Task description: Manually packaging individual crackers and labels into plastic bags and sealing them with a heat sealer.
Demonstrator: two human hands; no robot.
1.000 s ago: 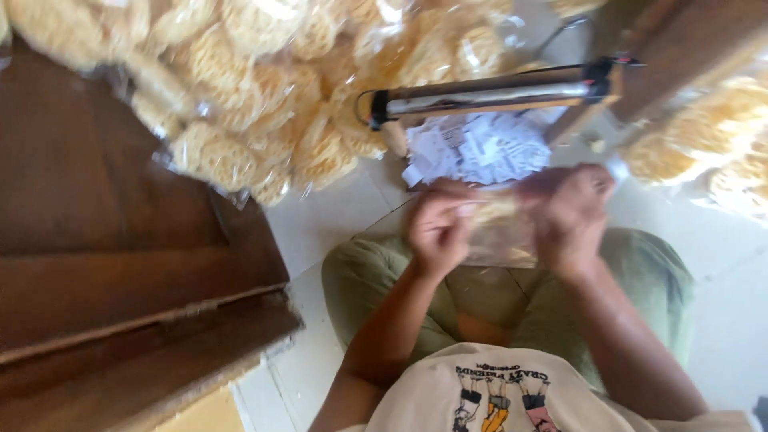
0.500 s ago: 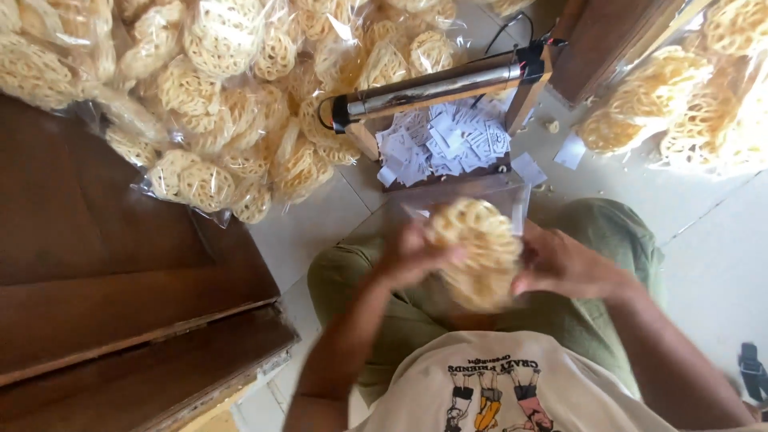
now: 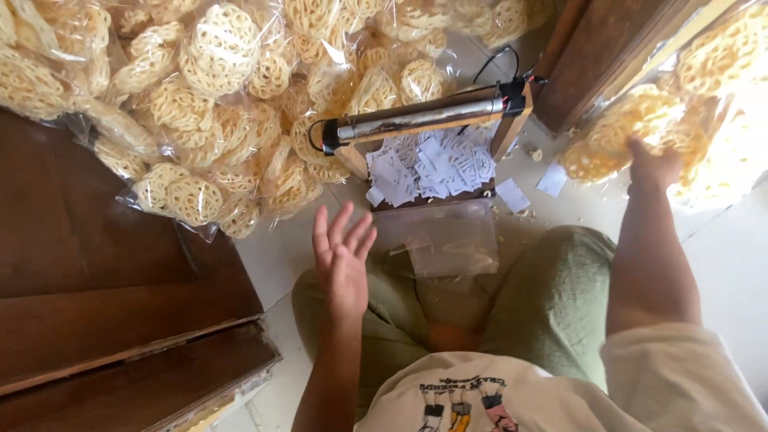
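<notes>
Clear plastic bags point(image 3: 448, 240) lie flat on the person's lap, just beyond the left hand point(image 3: 342, 260), which hovers empty with fingers spread. Further out, the right hand point(image 3: 654, 164) reaches into a heap of loose lattice crackers point(image 3: 632, 128); whether its fingers grip any, I cannot tell. Lifting these brittle rounds gently, cupped from beneath, would likely spare breakage. Behind stand a bar sealer point(image 3: 420, 120) and paper slips point(image 3: 432, 164).
</notes>
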